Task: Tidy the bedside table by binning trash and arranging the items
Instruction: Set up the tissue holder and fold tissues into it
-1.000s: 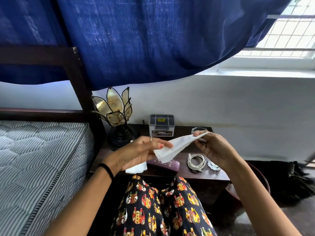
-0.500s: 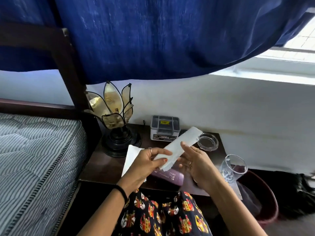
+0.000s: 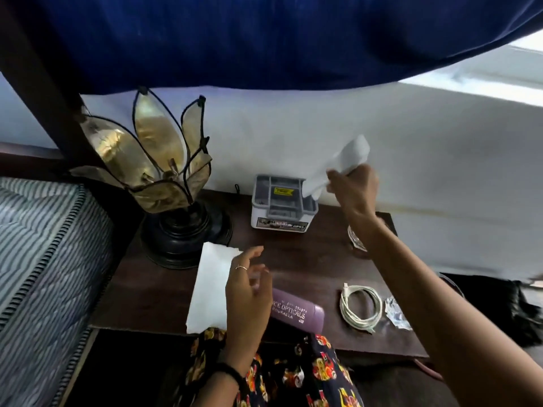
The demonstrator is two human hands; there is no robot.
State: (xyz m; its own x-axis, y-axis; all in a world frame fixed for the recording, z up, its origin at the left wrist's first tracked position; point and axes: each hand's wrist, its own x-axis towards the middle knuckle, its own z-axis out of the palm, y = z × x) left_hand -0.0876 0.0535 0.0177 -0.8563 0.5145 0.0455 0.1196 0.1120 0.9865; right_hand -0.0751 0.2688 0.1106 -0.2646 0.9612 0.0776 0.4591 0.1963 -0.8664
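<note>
My right hand (image 3: 354,190) is raised over the back of the dark wooden bedside table (image 3: 311,268), shut on a white tissue (image 3: 340,165) just right of a grey and white box (image 3: 280,205). My left hand (image 3: 248,292) hovers open and empty above the table's front, between a flat white paper (image 3: 210,286) and a purple spectacle case (image 3: 296,314). A coiled white cable (image 3: 360,308) and a crumpled silver wrapper (image 3: 396,314) lie at the front right. A clear glass dish (image 3: 355,239) is partly hidden behind my right forearm.
A petal-shaped lamp (image 3: 164,177) on a black base stands at the table's back left. A striped mattress (image 3: 44,274) and dark bedpost (image 3: 44,83) are to the left. A blue curtain (image 3: 264,39) hangs overhead. Dark fabric (image 3: 499,306) lies on the floor at right.
My left hand let go of the tissue and dropped toward the table front. My right hand carried the tissue up and back, beside the grey box. The camera tilted down.
</note>
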